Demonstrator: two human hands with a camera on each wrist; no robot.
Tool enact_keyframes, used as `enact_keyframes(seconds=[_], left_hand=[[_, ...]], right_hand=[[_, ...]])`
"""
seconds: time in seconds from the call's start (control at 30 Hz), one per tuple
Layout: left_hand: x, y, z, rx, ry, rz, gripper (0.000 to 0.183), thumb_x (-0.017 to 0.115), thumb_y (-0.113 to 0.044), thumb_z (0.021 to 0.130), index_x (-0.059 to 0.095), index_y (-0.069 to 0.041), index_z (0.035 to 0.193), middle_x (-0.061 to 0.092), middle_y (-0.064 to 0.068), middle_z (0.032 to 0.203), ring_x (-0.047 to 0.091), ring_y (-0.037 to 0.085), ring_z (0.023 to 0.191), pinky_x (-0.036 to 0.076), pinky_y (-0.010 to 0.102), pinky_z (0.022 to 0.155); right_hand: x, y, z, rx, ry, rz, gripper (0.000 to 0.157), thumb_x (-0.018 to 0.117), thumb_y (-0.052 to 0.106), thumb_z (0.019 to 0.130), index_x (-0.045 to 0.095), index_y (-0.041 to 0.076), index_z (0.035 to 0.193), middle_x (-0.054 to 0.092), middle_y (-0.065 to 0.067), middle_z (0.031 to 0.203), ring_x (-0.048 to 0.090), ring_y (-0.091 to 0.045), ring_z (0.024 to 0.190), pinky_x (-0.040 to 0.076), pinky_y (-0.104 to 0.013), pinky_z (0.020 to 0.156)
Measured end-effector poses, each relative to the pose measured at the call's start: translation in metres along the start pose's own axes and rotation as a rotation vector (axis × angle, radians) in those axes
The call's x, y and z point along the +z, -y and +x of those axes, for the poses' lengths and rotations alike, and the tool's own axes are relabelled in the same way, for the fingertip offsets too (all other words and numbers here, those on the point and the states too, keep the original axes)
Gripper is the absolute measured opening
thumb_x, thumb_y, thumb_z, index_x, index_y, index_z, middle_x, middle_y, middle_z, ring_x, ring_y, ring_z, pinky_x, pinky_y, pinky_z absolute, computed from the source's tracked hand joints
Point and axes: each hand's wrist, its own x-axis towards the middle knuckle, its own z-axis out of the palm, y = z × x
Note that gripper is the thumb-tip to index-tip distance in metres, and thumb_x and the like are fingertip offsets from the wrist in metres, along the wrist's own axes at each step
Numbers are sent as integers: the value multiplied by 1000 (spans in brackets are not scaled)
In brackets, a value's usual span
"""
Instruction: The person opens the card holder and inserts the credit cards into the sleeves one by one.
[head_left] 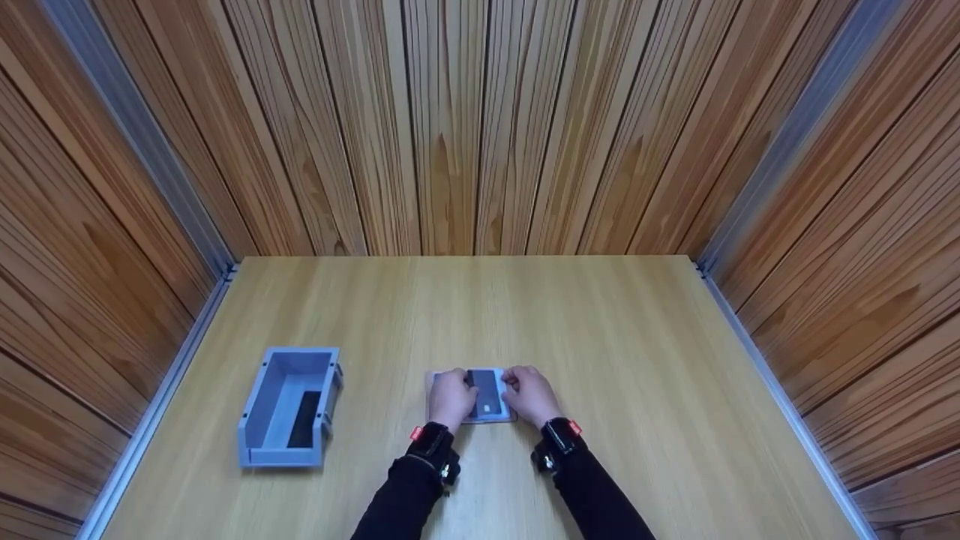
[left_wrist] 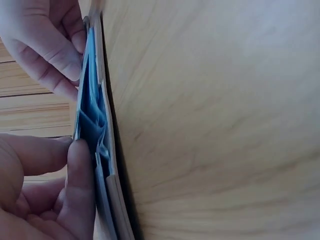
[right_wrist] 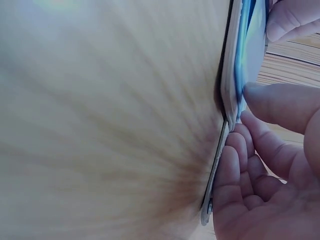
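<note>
A wallet point(left_wrist: 111, 132) with a pale tan outside and blue inner folds lies open on the table between the two hands. Over it in the head view is a dark grey bank card point(head_left: 487, 386) with a small chip mark near its lower end. The left hand point(head_left: 451, 398) pinches the upper edge of the wallet's inner layer between thumb and forefinger, beside a gaping blue pocket. From the other side, the right hand point(head_left: 530, 394) pinches the blue layer's edge, thumb on top. Its remaining fingers curl at the wallet's side flap point(right_wrist: 215, 172).
To the left on the wooden table point(head_left: 600, 322) stands a grey-blue open bin point(head_left: 255, 405), with a flat black object point(head_left: 304, 418) inside. Wood-panelled walls with metal corner strips enclose the table at the back and both sides.
</note>
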Motion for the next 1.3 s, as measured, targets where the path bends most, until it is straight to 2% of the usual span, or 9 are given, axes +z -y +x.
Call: enact_keyframes(seconds=[0.13, 0.27, 0.5, 0.63, 0.8, 1.03, 1.3], left_hand=[[-1, 1, 0, -4, 49, -24, 13, 76, -3, 81, 70, 3, 91, 67, 8, 79, 61, 22, 73, 51, 37, 67], [-3, 2, 0, 2, 50, -25, 14, 75, -2, 80, 72, 3, 93, 67, 7, 78, 61, 21, 72, 51, 35, 65], [-6, 2, -1, 29, 28, -23, 7, 72, 1, 76, 71, 1, 83, 65, 5, 73, 57, 19, 67, 49, 36, 62], [-9, 2, -2, 29, 18, -40, 9, 71, 1, 76, 71, 2, 85, 68, 7, 78, 61, 22, 72, 51, 38, 67], [-16, 3, 1, -7, 6, -37, 7, 71, -2, 79, 71, 1, 86, 68, 7, 80, 63, 24, 76, 52, 40, 70], [-28, 13, 6, 13, -53, -4, 10, 72, -3, 78, 71, 1, 87, 68, 9, 81, 65, 28, 78, 51, 43, 72], [-39, 21, 9, -51, -67, 47, 19, 75, -7, 78, 70, 3, 92, 68, 13, 86, 65, 32, 83, 51, 45, 76]], right_hand=[[0, 0, 0, 8, 3, 7, 22, 72, 5, 85, 67, 1, 106, 59, -9, 100, 58, -24, 93, 49, -41, 84], [0, 0, 0, 18, 11, 16, 23, 72, 4, 85, 66, 2, 107, 59, -8, 101, 58, -24, 93, 49, -41, 84], [1, 0, 0, -4, -3, 4, 20, 71, 4, 84, 66, 1, 104, 59, -8, 100, 58, -23, 92, 48, -41, 84], [1, -1, 0, -19, -4, -3, 21, 72, 3, 83, 66, 0, 103, 58, -8, 97, 57, -23, 91, 48, -40, 83], [-1, 1, 0, -2, 12, 2, 22, 72, 3, 85, 66, 1, 105, 58, -7, 98, 56, -22, 91, 48, -40, 83], [-1, 2, 0, 16, 24, 2, 22, 72, 5, 86, 66, 1, 106, 57, -7, 99, 57, -23, 93, 48, -41, 85], [-1, 1, -1, -20, 0, 12, 21, 72, 3, 84, 66, -1, 104, 57, -9, 98, 57, -24, 91, 48, -41, 83]])
